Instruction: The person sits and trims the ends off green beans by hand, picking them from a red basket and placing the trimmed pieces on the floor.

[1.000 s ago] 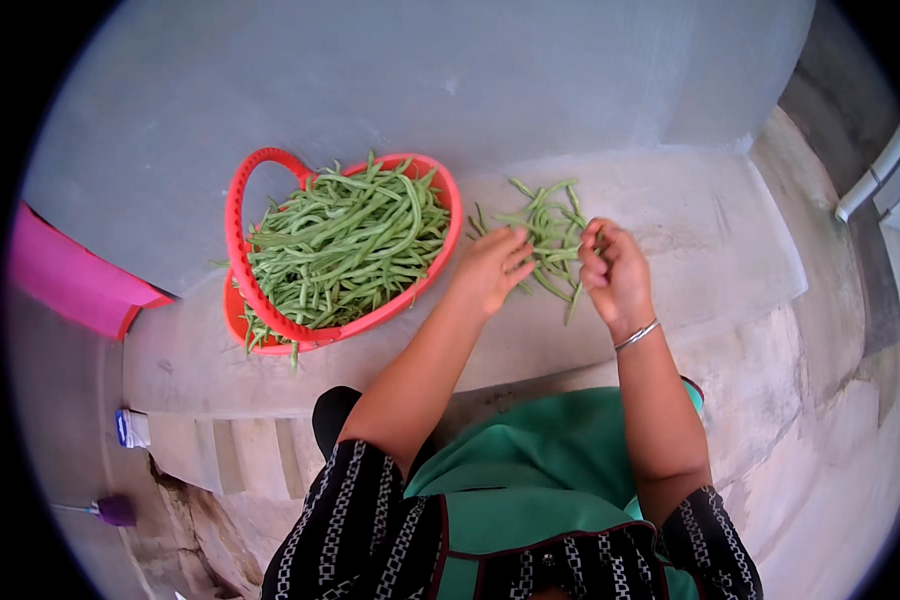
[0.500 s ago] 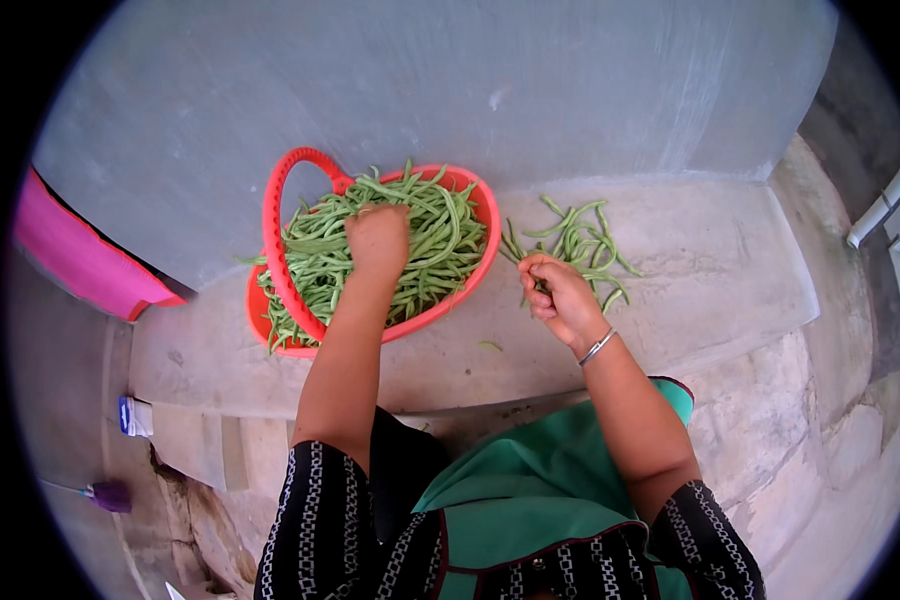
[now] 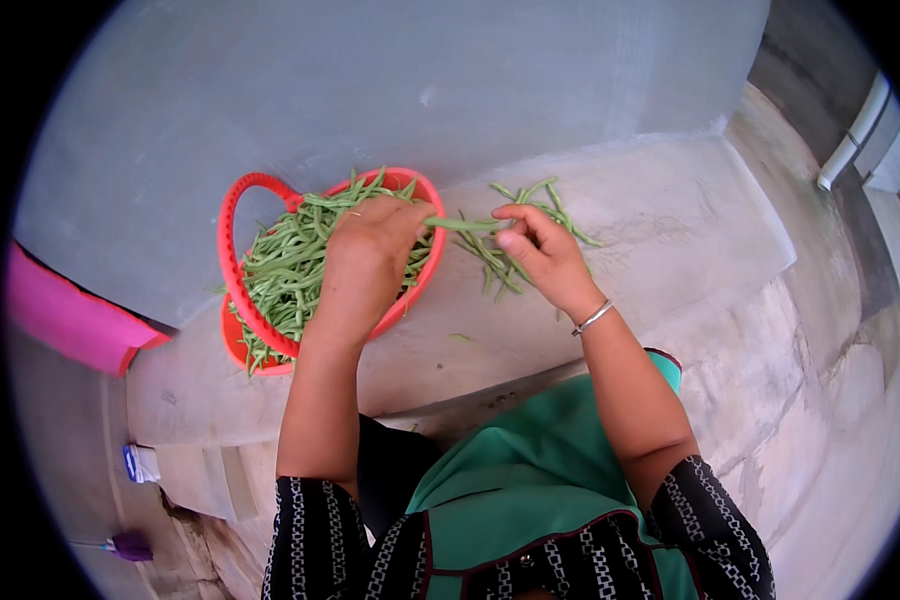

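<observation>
A single green bean (image 3: 462,224) stretches between my two hands, just past the right rim of a red plastic basket (image 3: 422,285). The fingers of my left hand (image 3: 370,255) are closed on its left end, over the basket. At the other end, the thumb and forefinger of my right hand (image 3: 552,262) pinch it. A heap of green beans (image 3: 290,260) fills the basket, partly hidden behind my left hand and forearm. More loose green beans (image 3: 497,268) show beside and behind my right hand; whether some of them are in its lower fingers I cannot tell.
The basket stands on a concrete ledge (image 3: 660,220) against a grey wall (image 3: 450,90). A small bean scrap (image 3: 460,337) lies near the ledge's front. On the left are a pink panel (image 3: 75,300), a blue-and-white box (image 3: 140,463) and a purple brush head (image 3: 130,545).
My left hand has come up out of the bean heap and moved right, toward my right hand, with a bean in its fingers. The whole view has shifted and tilted slightly.
</observation>
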{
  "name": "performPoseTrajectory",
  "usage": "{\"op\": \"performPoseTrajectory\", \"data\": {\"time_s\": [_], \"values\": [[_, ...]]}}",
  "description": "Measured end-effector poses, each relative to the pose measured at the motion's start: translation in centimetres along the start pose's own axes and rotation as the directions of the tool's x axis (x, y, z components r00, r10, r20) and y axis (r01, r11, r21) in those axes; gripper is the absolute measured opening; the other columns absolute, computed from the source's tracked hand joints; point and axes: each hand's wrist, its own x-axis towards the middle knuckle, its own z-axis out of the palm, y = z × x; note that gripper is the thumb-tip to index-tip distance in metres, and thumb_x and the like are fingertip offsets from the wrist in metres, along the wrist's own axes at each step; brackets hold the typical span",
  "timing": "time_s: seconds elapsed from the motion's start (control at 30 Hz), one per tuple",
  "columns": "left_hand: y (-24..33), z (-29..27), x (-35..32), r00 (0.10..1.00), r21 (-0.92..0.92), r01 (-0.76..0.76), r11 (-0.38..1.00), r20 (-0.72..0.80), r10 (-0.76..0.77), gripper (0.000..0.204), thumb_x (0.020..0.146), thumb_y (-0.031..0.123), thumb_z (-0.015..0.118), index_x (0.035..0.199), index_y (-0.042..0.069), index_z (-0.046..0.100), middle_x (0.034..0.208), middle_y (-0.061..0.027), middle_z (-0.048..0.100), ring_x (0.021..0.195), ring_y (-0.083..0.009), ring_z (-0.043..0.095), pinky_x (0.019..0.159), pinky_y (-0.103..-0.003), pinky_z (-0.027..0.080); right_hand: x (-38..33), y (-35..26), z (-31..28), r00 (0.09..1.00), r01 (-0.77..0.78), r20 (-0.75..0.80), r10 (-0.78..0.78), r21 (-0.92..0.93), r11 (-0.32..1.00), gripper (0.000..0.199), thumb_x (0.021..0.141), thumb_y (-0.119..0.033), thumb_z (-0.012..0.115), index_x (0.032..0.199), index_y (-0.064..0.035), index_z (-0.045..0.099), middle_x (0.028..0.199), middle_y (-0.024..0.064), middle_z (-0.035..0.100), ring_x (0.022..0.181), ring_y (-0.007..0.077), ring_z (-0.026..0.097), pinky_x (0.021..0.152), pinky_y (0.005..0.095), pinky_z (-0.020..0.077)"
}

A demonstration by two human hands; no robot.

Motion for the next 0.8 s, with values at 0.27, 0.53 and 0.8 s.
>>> {"op": "performPoseTrajectory", "data": {"time_s": [0.27,0.53,0.8], "values": [[1.9,3.7,0.4,0.969,-0.224,0.171,0.959,0.214,-0.123,0.017,0.084,0.008,0.058,0.101,0.003,0.06,0.083,-0.0095,0.061,0.073,-0.0225,0.059,0.066,-0.032,0.046,-0.8,0.3,-3.3,0.856,0.409,-0.049,-0.515,-0.546,0.731,0.015,0.089,-0.02,0.055,0.086,-0.0056,0.059,0.07,0.0012,0.051,0.059,0.0135,0.049,0.052,0.0296,0.0396],[0.0,8.3,-1.2,0.734,-0.875,0.459,0.153,0.278,-0.619,0.018,0.092,0.009,0.05,0.105,-0.001,0.057,0.082,-0.0049,0.06,0.071,-0.0112,0.057,0.065,-0.024,0.047,-0.9,0.1,-5.3,0.958,-0.197,-0.011,0.288,0.705,0.681,0.021,0.092,-0.019,0.039,0.081,-0.0058,0.05,0.066,0.0009,0.045,0.05,0.0064,0.032,0.042,0.0208,0.0232],[-0.1,5.3,1.1,0.808,-0.855,0.33,0.4,0.036,-0.588,0.014,0.09,0.007,0.053,0.1,-0.001,0.059,0.078,-0.0014,0.06,0.068,-0.0076,0.055,0.063,-0.021,0.046,-1.5,1.6,-1.1,0.898,-0.431,0.216,0.384,0.248,0.867,0.04,0.09,-0.044,0.05,0.083,-0.0055,0.054,0.064,-0.0013,0.044,0.051,0.0051,0.034,0.042,0.0199,0.0233]]}}
